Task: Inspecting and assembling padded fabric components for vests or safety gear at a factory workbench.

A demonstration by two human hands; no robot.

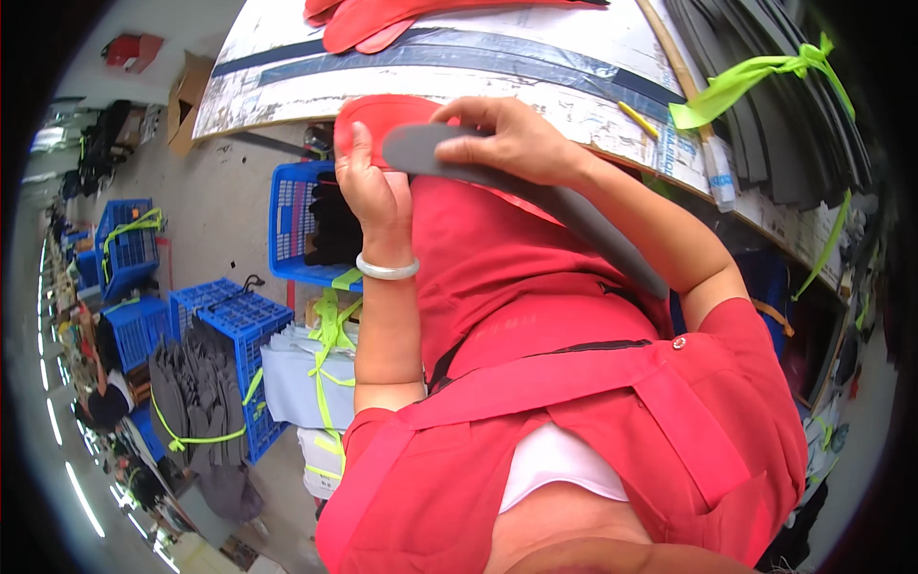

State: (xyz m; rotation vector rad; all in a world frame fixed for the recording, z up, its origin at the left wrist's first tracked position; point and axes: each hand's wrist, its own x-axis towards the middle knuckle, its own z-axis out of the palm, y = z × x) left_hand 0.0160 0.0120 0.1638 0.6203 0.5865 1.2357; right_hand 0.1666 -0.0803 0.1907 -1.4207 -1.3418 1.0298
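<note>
My left hand [376, 196] holds a red flat piece [371, 111] with a rounded end at the near table edge. Its thumb lies over the front of the piece; the other fingers are mostly hidden behind. A long dark grey strip [598, 220], also round-ended, is pinched in my right hand [521, 139] between thumb and fingers. The grey tip overlaps the red piece, and the strip runs down to the right under my right forearm. Whether the two pieces touch, I cannot tell. More red pieces [382, 21] lie at the table's far side.
The worn white table [287, 103] carries dark blue tape bands, a yellow pen [638, 121] and a wooden stick [681, 67]. At right lies a stack of grey strips [732, 105] tied with a green ribbon. Blue crates [287, 225] and tied bundles stand on the floor at left.
</note>
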